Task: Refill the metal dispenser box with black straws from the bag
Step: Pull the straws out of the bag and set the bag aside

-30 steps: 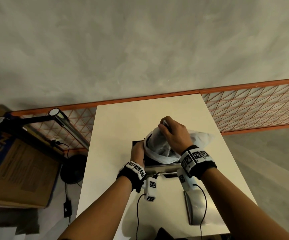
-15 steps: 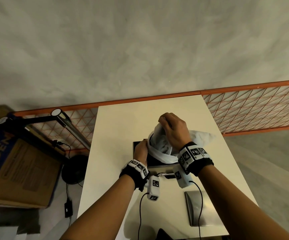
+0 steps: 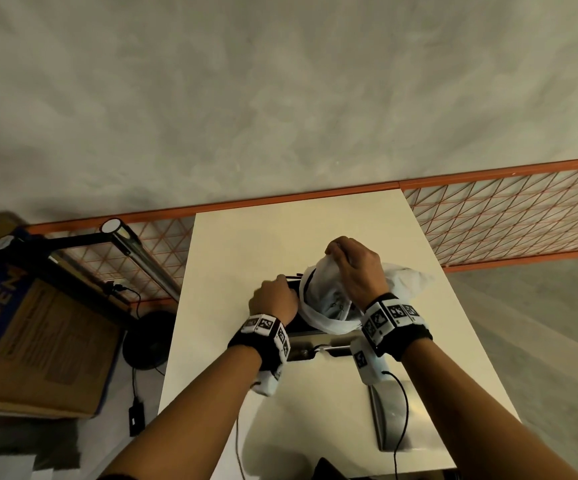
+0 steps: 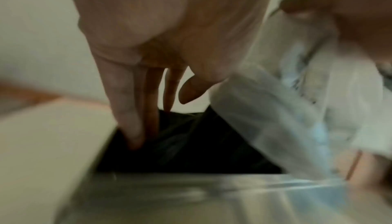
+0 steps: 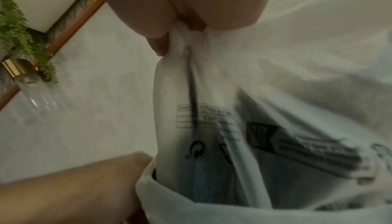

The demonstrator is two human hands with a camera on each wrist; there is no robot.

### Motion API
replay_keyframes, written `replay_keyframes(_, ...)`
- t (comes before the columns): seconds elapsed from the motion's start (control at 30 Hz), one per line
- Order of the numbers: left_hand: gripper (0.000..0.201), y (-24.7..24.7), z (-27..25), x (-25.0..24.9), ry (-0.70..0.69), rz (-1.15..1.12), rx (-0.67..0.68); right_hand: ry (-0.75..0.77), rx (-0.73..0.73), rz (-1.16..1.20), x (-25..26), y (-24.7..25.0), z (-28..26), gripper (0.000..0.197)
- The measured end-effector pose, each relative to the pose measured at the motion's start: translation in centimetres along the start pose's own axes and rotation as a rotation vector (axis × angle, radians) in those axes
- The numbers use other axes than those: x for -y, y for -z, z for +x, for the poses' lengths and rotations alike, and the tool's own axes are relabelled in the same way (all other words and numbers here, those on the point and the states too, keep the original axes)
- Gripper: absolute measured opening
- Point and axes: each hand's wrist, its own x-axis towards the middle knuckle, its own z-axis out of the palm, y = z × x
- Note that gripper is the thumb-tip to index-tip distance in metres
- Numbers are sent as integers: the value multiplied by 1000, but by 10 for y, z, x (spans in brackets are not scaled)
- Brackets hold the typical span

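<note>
A cardboard box is sitting on the floor far to the left of the metal dispenser box, and a black lamp arm is reaching toward the table between them. The dispenser is standing on the pale table, open at the top, with its near steel wall facing the person.

The left hand is hovering at the dispenser's left edge. In the left wrist view its fingers are pointing straight down, loose and uncurled, with the tips dipping into the dark opening among the black straws; whether they are pressing on the straws is too blurred to tell. A few straw ends are sticking out just past the hand's knuckles, at the dispenser's far rim.

The white plastic bag is hanging over the dispenser's opening, its mouth draped down against the right part of the box and its tail trailing to the right of it. The right hand is gripping the bag from above the dispenser, fingers curled and pinching a gathered fold of plastic. Printed labels and a dark line are showing through the bag's side.

Nearer the person and to the right of the dispenser, a flat metal lid is lying on the table.
</note>
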Motion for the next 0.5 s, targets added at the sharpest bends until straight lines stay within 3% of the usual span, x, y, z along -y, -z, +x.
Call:
replay_keyframes(0.13, 37, 18, 21, -5, -111, 113, -136, 7, -7, -12, -3, -1, -2, 20)
replay_keyframes(0.17, 48, 17, 33, -3, -141, 105, -114, 14, -8, -17, -4, -2, -2, 20)
replay_keyframes(0.23, 67, 15, 51, -3, -207, 83, 58, 32, -3, -29, -4, -2, -4, 20)
replay_keyframes(0.27, 65, 10, 58, -4, -263, 71, 174, 35, 0, -35, -5, -1, -4, 20)
replay_keyframes(0.33, 43, -1, 64, -5, -353, 122, 313, 37, 2, -36, -6, 0, -5, 20)
replay_keyframes(0.5, 37, -8, 63, 1, -379, 152, 189, 25, -4, -44, -12, 7, -6, 20)
